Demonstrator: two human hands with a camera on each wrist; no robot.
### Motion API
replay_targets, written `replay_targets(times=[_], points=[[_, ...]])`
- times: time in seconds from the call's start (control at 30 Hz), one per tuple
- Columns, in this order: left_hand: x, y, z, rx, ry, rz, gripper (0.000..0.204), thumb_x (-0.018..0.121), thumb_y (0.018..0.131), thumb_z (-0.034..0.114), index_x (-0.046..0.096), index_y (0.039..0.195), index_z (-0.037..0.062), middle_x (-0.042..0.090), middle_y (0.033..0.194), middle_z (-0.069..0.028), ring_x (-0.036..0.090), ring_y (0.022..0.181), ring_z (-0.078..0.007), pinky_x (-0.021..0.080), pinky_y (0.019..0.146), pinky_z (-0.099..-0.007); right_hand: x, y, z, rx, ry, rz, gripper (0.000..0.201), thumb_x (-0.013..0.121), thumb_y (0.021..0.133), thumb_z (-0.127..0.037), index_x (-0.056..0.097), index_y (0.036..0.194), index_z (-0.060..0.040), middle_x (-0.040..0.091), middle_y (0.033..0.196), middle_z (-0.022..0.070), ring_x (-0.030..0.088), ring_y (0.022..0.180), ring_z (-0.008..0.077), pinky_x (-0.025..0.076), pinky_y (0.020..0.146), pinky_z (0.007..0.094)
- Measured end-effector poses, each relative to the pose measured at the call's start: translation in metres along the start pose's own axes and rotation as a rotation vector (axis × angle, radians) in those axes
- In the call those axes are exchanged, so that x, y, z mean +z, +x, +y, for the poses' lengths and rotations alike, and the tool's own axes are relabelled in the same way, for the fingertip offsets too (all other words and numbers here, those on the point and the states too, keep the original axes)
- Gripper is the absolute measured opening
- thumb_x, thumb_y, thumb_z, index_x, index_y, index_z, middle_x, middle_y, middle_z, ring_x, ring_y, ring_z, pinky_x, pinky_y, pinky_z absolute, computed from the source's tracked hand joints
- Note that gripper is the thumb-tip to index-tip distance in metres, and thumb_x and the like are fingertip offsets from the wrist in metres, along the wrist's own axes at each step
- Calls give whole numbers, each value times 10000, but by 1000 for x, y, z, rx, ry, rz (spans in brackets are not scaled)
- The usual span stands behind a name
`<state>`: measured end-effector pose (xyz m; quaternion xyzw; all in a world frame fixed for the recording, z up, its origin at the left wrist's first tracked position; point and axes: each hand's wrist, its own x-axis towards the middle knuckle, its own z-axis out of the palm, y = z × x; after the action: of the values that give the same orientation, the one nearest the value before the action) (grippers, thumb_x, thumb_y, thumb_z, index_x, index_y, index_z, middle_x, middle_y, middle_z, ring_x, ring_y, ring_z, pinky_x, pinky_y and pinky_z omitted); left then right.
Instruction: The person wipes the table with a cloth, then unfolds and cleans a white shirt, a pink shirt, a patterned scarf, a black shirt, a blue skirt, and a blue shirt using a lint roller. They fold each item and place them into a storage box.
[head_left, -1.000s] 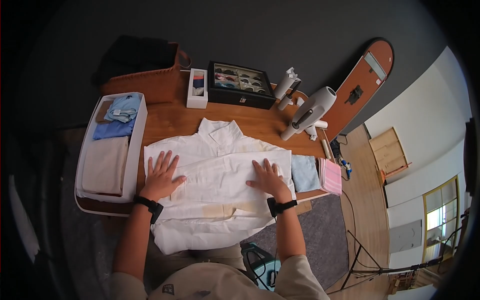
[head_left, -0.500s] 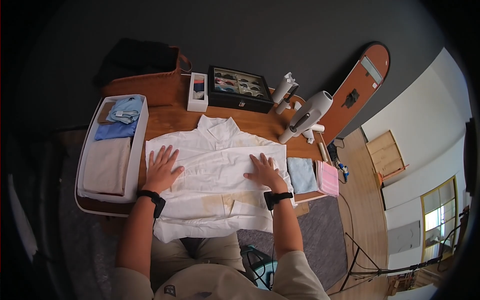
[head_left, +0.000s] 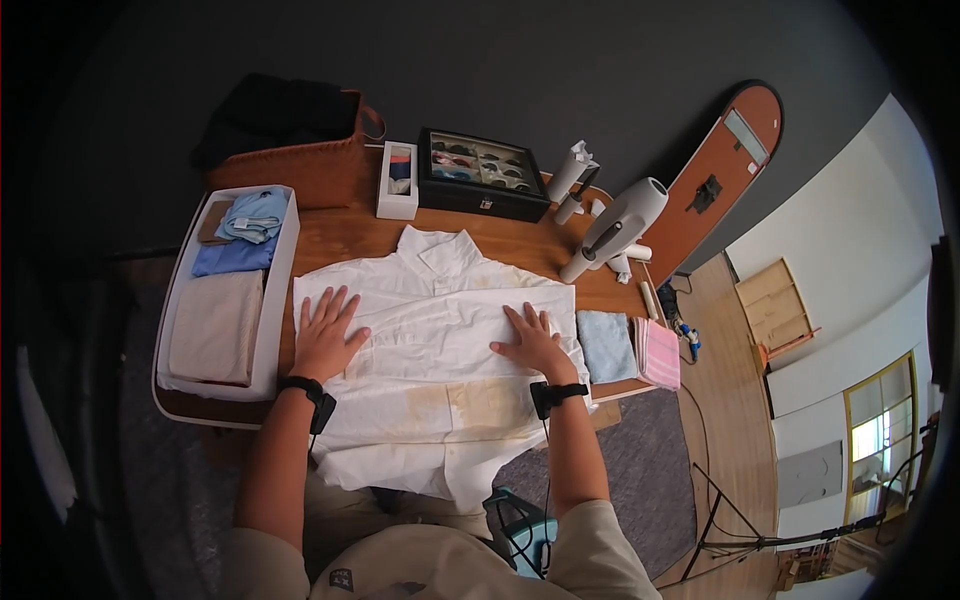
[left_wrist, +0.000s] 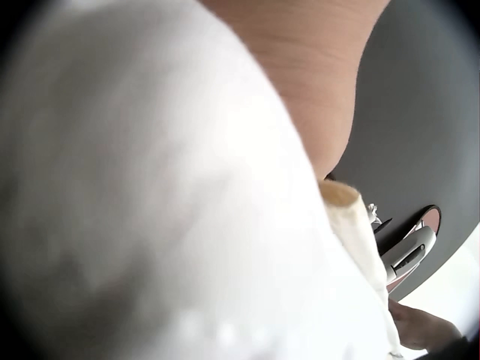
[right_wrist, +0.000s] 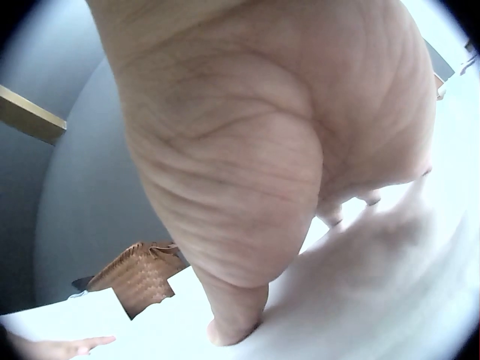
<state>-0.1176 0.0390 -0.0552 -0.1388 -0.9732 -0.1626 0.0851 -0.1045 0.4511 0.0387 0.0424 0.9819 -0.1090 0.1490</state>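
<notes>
A white button-up shirt (head_left: 430, 330) with yellowish-brown stains (head_left: 480, 408) lies spread on the wooden table, collar toward the back. Its lower part drapes over the front edge near the person's lap. The left hand (head_left: 328, 338) rests on the shirt's left side with fingers spread. Opposite it, the right hand (head_left: 530, 342) presses on the right side, fingers extended. In the right wrist view, the thumb (right_wrist: 236, 311) and fingertips touch the white cloth. White fabric fills most of the left wrist view, hiding the left fingers.
A white box (head_left: 283, 270) of folded clothes stands at left, with a brown basket (head_left: 290, 172) behind. At the back are a narrow white box (head_left: 397, 207) and black glasses case (head_left: 480, 202). A white handheld appliance (head_left: 625, 220) and folded blue (head_left: 605, 345) and pink towels (head_left: 657, 352) are at right.
The shirt has shifted slightly away from the body, with both hands flat on it. Its lower part, bunched earlier, now hangs differently over the front edge.
</notes>
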Motion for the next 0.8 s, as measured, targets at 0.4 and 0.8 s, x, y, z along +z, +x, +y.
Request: replay_targets(times=[0.4,0.8], points=[[-1,0,2,-6,-25,62,665,612,1043,536,544,1598,175,428,1720,-76,292,1632,-265,93,1347,-552,-96,97,120,30,285,1047,421,814,933,-252,682,1235,11,775,1050,287,750,1005,473,593,861,524],[-13,-2,5,-37,-80,38,650,634,1038,507,562,1581,157,427,1721,-81,280,1639,-273,92,1354,-549,-182,162,148,-9,78,874,394,736,996,-372,782,1057,15,769,864,250,756,804,419,597,765,494]])
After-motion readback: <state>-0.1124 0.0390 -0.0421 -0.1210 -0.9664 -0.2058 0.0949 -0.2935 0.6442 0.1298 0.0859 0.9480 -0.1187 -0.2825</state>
